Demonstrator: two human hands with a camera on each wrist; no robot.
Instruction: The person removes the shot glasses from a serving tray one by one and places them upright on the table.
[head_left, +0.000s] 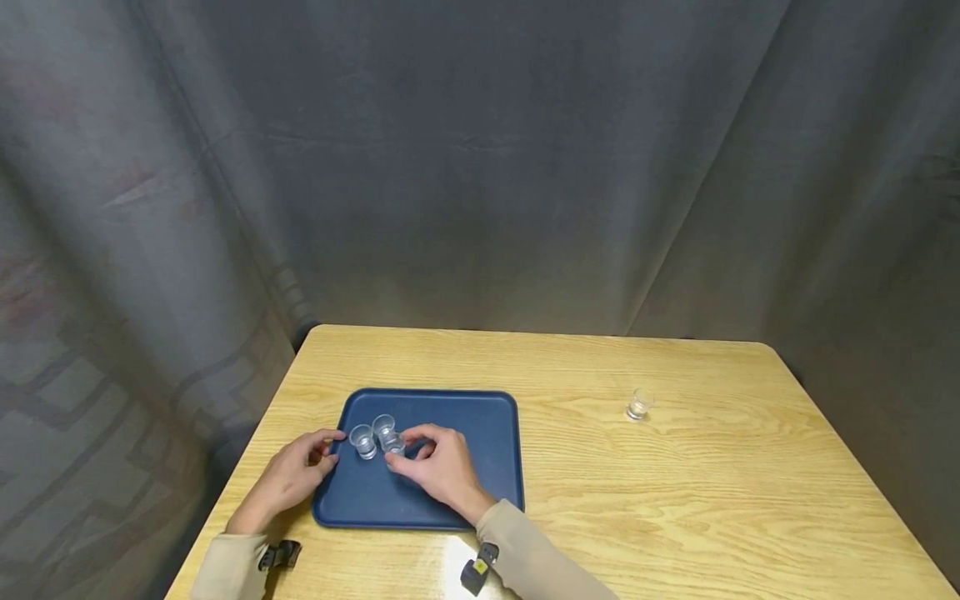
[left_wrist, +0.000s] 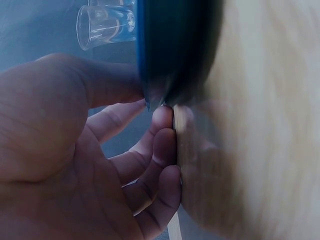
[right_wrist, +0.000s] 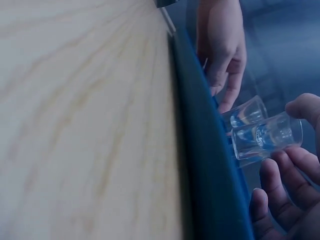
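Note:
Near the left side of a blue tray (head_left: 420, 523), my right hand (head_left: 446, 467) pinches a small clear shot glass (right_wrist: 267, 135) between thumb and fingers. The glass is upright and sits close beside two others: one shot glass (head_left: 363, 442) to its left, another (head_left: 383, 425) just behind. My left hand (head_left: 288, 477) is at the left rim of the tray. In the left wrist view its thumb (left_wrist: 115, 82) reaches over the rim, the tip hidden by the tray wall, while curled fingers (left_wrist: 164, 145) stay outside, low against the table.
On the right half of the wooden table (head_left: 712, 492) stands another shot glass (head_left: 639, 404), upright and apart from the tray. A grey curtain (head_left: 480, 167) hangs behind the table and along both sides.

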